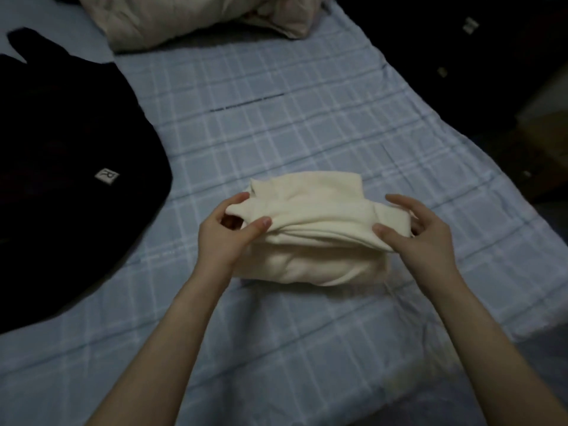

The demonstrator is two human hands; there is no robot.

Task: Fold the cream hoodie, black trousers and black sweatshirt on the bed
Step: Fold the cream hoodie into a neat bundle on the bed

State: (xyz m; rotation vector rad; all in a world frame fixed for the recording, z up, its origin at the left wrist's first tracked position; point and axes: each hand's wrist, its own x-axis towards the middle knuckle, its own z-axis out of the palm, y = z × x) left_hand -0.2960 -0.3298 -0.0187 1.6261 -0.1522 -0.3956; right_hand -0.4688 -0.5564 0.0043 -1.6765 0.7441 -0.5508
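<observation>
Cream fleece, thick and soft: the cream hoodie [310, 216] sits as a compact bundle at mid-bed on the pale blue checked bed sheet [276, 118], close in front of the person.

**Hands:**
- The left hand [224, 232] pinches the bundle's left end, thumb on top and fingers tucked under the upper layer.
- The right hand [418, 235] holds the right end, thumb on the near face and fingers curled behind, index finger raised a bit.
- Both lift the top layer slightly off the lower stack.

**Progress:**
- The hoodie looks almost finished, with several layers stacked and only the last flap or tuck left to settle.
- A large black garment [70, 142] with a small pale woven label [106, 176] lies spread flat on the bed's left side, not folded. I can't tell if it's the sweatshirt or the trousers.
- The second black item isn't clearly found. Dark shapes with pale tags [445, 56] sit past the bed's right edge, too dim to identify.
- So roughly one of three is near done and two are left.

**Orientation:**
- The bundle's long axis runs left to right across the bed, crosswise to the bed's length.
- A squared flap sticks out on the far side, toward the beige rumpled quilt [184, 20] at the head end.
- The rounded folded edge faces the person.
- I can't tell where the hood is.
</observation>
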